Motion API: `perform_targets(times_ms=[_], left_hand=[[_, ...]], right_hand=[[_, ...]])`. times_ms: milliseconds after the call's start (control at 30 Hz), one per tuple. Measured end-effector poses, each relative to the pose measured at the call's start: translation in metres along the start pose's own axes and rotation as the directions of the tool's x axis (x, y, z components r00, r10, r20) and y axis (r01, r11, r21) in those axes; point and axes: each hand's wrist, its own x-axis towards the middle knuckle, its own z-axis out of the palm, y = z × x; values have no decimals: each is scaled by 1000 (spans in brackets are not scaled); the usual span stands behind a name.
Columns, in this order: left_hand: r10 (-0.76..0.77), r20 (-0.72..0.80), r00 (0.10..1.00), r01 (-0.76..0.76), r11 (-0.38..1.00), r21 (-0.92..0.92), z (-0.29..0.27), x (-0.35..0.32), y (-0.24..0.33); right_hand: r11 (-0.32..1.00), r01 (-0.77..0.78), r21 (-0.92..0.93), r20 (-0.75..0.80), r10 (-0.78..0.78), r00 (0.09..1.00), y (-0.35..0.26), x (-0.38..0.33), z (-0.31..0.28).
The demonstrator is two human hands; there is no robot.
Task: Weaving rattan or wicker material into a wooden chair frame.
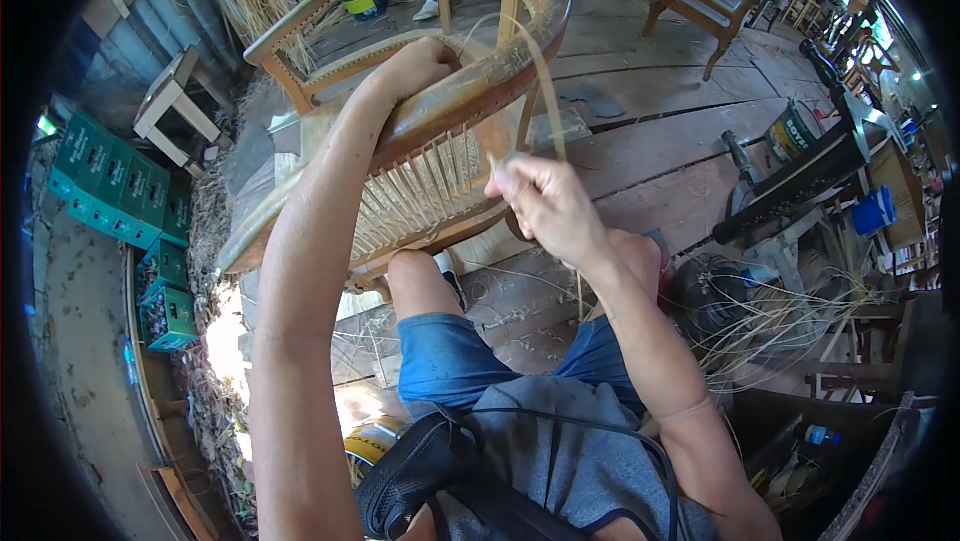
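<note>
A wooden chair frame point(465, 91) with rows of small holes along its rails tilts in front of my knees. Pale cane strands point(425, 191) run side by side across its lower panel. My left hand point(425, 63) reaches over the curved rail; its fingers are hidden behind the wood. To the right of the strands, my right hand point(550, 206) is closed, thumb and fingers pinched together on a cane strip. A loop of that pale cane strip point(546, 76) arches up over the rail and comes down behind the right hand.
Green crates point(120, 181) are stacked at the left, near a small wooden stool point(175, 106). Loose cane strands point(790, 326) spread at the right, beside a green tub point(790, 131) and a blue bucket point(875, 211). Another wooden chair point(700, 1) stands farther back on the plank floor.
</note>
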Motion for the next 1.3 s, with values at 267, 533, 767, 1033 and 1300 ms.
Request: perform_targets(times_ms=[267,533,767,1033,1300], left_hand=[[56,20,998,-57,995,83,0,8,3],[-17,10,1000,16,997,78,1,6,19],[39,58,998,-42,997,57,2,6,6],[144,38,989,-148,980,133,-1,-1,42],[12,-376,926,-132,946,-294,4,-9,50]], right_hand=[[869,-169,-465,71,227,971,148,6,32],[881,-48,-470,-38,34,999,201,19,38],[848,-85,-522,-53,68,996,177,18,55],[445,-492,748,197,560,805,208,18,62],[859,123,-497,69,-103,992,43,1,-1]])
